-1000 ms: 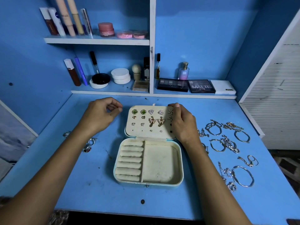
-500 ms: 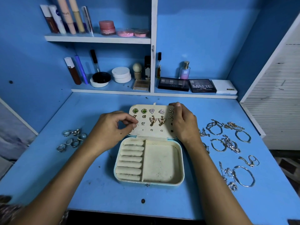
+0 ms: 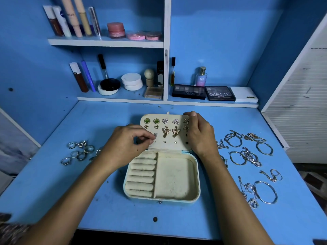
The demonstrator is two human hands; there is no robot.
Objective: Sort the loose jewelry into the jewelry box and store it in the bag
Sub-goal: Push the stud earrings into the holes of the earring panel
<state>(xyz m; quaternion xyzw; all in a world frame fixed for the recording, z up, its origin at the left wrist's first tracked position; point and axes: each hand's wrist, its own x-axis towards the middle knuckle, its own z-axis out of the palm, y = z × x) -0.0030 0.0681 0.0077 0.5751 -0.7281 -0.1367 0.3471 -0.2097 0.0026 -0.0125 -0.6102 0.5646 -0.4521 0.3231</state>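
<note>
The jewelry box [image 3: 161, 175] lies open near the front edge of the desk [image 3: 53, 191], about midway between its left and right edges, with its lid [image 3: 164, 131] laid back toward the shelf. The lid panel is largely filled: the earrings [image 3: 166, 127] sit in rows across it, with a few holes unfilled near its lower and right margins. I judge the earring stage nearly complete.

My left hand [image 3: 127, 144] is at the lid's lower left corner, its fingers [image 3: 146, 139] pinched together on something too small to identify, probably a stud being seated. My right hand [image 3: 199, 133] holds the lid's right edge, fingers curled over it to steady the panel.

Outstanding items, as they lie now:
- The rings [image 3: 78, 152] are in a loose cluster toward the left edge of the desk; the ring rolls [image 3: 142, 174] in the box's left compartment hold none.
- The bracelets and chains [image 3: 247, 156] are spread toward the right edge of the desk; the box's open right compartment [image 3: 175, 177] holds nothing.
- The box is not closed.
- No bag is in view, so the storing step is not begun.

In my assessment, well under half the work is done.
</note>
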